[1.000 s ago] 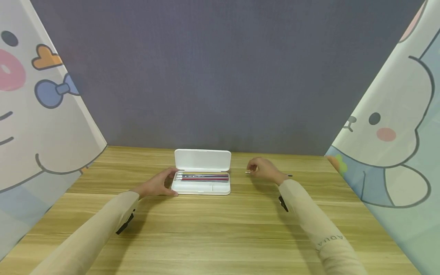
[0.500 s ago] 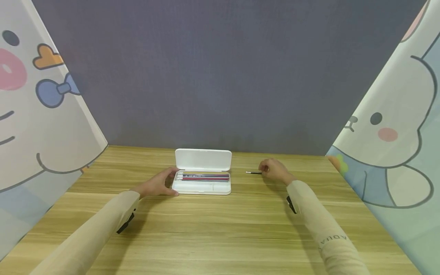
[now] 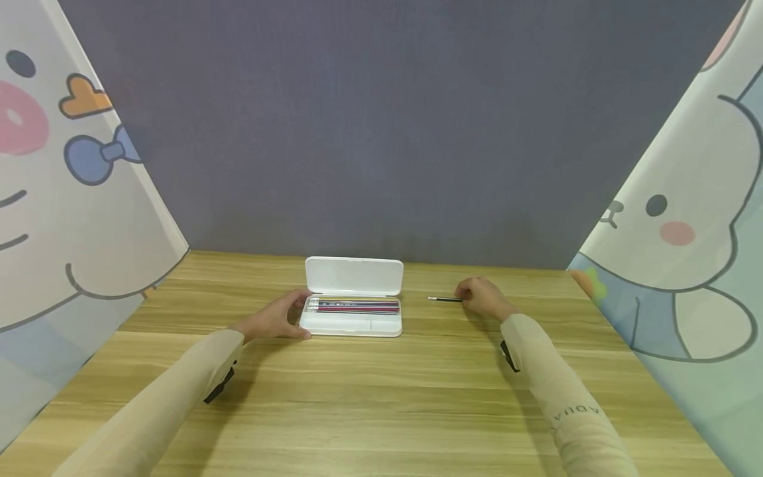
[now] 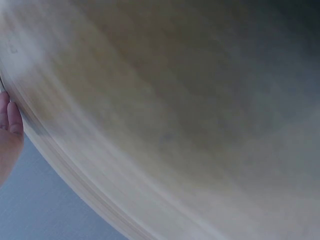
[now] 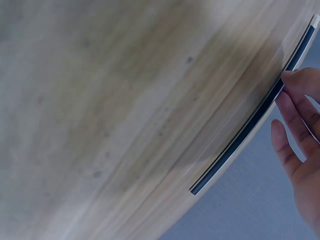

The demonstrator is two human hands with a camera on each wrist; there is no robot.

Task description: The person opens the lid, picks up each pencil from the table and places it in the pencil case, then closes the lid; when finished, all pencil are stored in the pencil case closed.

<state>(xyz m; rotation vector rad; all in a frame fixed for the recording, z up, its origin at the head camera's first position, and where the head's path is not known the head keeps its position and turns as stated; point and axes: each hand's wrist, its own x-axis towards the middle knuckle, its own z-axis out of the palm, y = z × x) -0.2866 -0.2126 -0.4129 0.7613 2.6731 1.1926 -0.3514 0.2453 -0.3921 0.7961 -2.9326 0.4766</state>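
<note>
An open white pencil case (image 3: 352, 324) lies on the table, its lid (image 3: 354, 275) standing raised at the back. Several pencils (image 3: 357, 305) in yellow, blue and red lie side by side in its rear section. My left hand (image 3: 277, 319) grips the case's left end, thumb at the front corner and fingers at the back one. To the right of the case, my right hand (image 3: 484, 298) pinches a dark pencil (image 5: 240, 137) between thumb and fingers. Its white eraser end points left, toward the case; in the head view the hand hides its other end.
The wooden table (image 3: 369, 411) meets a grey panel (image 3: 381, 132) behind the case. Side panels with cartoon animals, the left panel (image 3: 107, 225) and the right panel (image 3: 673, 252), flank the table. A small divider (image 3: 371, 324) splits the case's front section.
My right hand has slid right along the dark pencil, baring more of its eraser end. The left hand stays at the case.
</note>
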